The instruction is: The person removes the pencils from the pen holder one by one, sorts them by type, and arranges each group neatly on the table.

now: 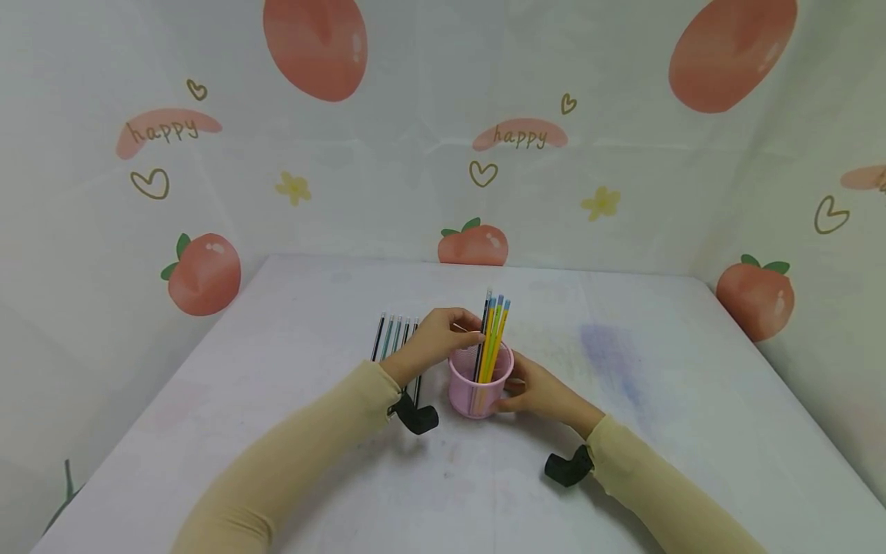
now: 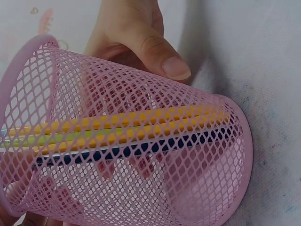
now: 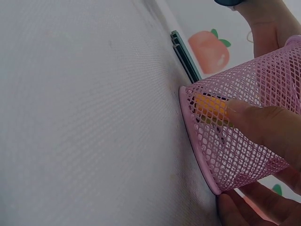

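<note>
A pink mesh pencil cup [image 1: 465, 396] stands upright on the table, with yellow pencils [image 1: 497, 346], a green pencil and a dark pencil [image 1: 486, 317] leaning in it. My right hand [image 1: 543, 391] grips the cup low on its right side, thumb [image 3: 263, 125] on the near wall and fingers round the far side. At the cup's rim, my left hand [image 1: 436, 338] pinches the dark pencil between thumb and fingers. That pencil rises slightly above the others, and its lower end shows near the base through the mesh [image 2: 188, 141] in the left wrist view.
Left of the cup, several dark and teal pencils [image 1: 378, 336] lie side by side on the white table [image 1: 664, 462], partly hidden by my left forearm. Behind the table hangs a white cloth [image 1: 388, 177] printed with peaches. Black camera mounts [image 1: 569, 467] sit at both wrists.
</note>
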A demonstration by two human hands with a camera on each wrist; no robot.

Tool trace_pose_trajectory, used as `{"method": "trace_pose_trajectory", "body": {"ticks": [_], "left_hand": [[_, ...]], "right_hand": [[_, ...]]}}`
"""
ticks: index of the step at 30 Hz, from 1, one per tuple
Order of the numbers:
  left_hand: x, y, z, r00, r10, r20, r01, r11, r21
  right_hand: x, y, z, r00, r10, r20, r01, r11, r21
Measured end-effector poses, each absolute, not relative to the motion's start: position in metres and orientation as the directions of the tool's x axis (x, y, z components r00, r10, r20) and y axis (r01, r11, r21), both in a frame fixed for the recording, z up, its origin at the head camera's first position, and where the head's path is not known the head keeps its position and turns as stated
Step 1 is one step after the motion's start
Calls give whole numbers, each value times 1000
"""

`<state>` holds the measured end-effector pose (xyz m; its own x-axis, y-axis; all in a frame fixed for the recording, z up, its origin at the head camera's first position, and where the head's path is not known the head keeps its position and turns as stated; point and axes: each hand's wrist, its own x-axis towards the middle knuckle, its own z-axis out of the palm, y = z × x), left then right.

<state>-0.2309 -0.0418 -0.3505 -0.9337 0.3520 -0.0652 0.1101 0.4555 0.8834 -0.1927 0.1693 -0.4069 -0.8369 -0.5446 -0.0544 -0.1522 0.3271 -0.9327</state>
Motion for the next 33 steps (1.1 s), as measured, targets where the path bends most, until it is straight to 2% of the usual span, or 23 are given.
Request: {"method": "trace_pose_trajectory", "body": {"ticks": [7, 17, 33], "left_hand": [[-232, -43, -350, -943, 332, -41, 115, 435, 893], [-238, -49, -340, -946, 320, 49, 159, 326, 932], [-247, -80, -287, -964, 212, 159, 154, -39, 987]], "right_hand": [[-192, 170, -407, -838, -543, -58, -148, 328, -933], [-193, 169, -408, -837, -544, -60, -141, 321, -936], [-194, 170, -410, -837, -546, -43, -177, 344, -922]]}}
